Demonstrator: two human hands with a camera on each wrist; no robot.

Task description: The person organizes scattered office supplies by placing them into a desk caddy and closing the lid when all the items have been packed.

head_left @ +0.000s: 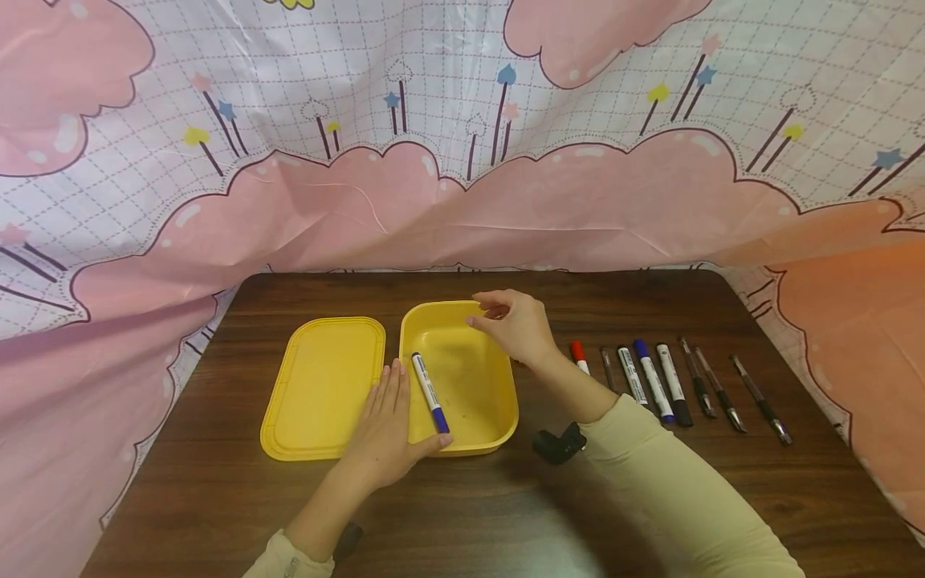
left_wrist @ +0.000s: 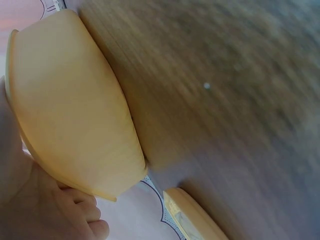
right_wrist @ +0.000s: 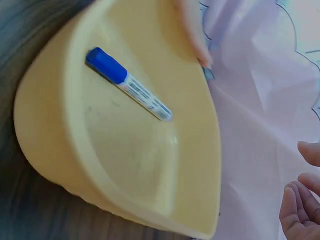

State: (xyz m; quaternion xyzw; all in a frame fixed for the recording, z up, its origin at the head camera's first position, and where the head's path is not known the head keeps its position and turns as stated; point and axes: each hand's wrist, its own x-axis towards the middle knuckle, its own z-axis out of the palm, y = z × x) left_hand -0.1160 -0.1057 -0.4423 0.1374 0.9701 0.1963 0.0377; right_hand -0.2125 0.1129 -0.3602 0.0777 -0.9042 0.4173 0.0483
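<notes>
A yellow plastic box (head_left: pixel 473 393) stands on the table, and a whiteboard marker (head_left: pixel 429 393) with a blue cap lies inside it. The right wrist view shows this marker (right_wrist: pixel 129 85) on the box's floor. My left hand (head_left: pixel 383 437) rests at the box's left rim, fingers straight and thumb by the near rim. Seen from the left wrist, the hand (left_wrist: pixel 45 205) lies along the rim of the box (left_wrist: pixel 70 105). Over the far right corner is my right hand (head_left: pixel 516 325), its fingers loosely bent with nothing between them.
Left of the box lies its flat yellow lid (head_left: pixel 325 385). To the right, several markers and pens are lined up, among them a blue-capped marker (head_left: pixel 654 381), a red-capped marker (head_left: pixel 578 353) and a slim pen (head_left: pixel 762 400). A patterned cloth (head_left: pixel 462 209) hangs behind the table.
</notes>
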